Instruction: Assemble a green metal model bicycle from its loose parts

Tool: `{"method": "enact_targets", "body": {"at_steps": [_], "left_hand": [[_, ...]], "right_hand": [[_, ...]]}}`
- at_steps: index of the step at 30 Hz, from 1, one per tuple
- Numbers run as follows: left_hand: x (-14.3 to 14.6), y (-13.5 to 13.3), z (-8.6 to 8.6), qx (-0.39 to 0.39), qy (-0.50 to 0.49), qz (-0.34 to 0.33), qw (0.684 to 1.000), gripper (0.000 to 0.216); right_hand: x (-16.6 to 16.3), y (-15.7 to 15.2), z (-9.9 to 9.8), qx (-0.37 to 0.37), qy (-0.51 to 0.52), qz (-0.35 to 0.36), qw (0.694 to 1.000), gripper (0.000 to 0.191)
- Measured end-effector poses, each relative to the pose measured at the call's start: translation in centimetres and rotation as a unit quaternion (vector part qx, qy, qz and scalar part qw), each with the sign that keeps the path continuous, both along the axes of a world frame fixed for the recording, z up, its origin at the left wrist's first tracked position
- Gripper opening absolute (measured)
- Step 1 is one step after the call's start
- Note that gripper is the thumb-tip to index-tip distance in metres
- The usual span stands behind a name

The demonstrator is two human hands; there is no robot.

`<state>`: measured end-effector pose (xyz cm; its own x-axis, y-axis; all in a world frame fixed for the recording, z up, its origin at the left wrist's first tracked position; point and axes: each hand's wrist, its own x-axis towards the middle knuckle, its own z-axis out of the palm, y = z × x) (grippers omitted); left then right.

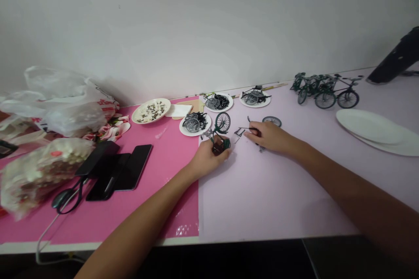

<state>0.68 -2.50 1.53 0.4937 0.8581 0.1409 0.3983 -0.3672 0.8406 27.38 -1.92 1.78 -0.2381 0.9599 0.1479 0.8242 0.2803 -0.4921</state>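
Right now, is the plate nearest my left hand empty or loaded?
Loaded: the white plate just beyond your left hand carries a heap of grey wheels and dark pieces.

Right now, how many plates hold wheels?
3: the front plate, nearest the left hand; the back-left plate, behind it near the wall; the back-right plate, farther right along the wall.

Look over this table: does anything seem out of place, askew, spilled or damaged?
One white plate lies off-centre, partly over a second plate, not squarely stacked. A wheel lies by the right hand, apart from the small plates where others are piled. No clear spill or damage shows.
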Motion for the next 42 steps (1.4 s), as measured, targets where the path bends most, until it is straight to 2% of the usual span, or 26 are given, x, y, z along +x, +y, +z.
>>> {"method": "enact_targets", "body": {"at_steps": [42], "left_hand": [[-0.06, -0.11, 0.24, -0.002, 0.010, 0.006, 1.000, 0.024]], "right_hand": [[-0.45, -0.32, 0.30, -0.017, 0.000, 0.008, 1.000, 0.038]]}}
